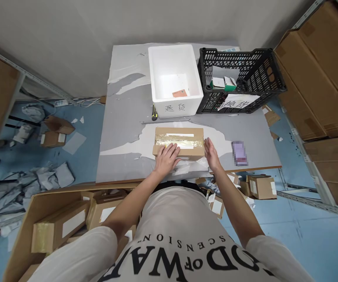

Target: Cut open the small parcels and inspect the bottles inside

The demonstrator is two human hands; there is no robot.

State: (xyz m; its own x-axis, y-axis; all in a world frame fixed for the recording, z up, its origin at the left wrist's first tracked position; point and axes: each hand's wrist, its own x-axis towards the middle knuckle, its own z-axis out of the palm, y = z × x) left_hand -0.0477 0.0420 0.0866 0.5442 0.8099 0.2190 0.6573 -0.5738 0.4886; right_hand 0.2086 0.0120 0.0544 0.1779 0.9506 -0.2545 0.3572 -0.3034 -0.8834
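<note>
A taped cardboard box (198, 145) lies lengthwise near the table's front edge, with clear tape and white label strips along its top. My left hand (166, 158) grips its front left part, fingers bent over the top and the thumb lower at the front. A small yellow spot shows by those fingertips; I cannot make out what it is. Held upright at the box's right end, my right hand (212, 154) has its fingers stretched out and nothing in them. Behind the box lies a yellow-and-black box cutter (154, 112).
A white foam bin (176, 109) with an orange card inside stands behind, beside a black plastic crate (242, 90) holding small boxes. A purple packet (239, 152) lies right. A large carton (24, 219) of parcels stands front left. Shelving with cartons (315, 78) flanks the right.
</note>
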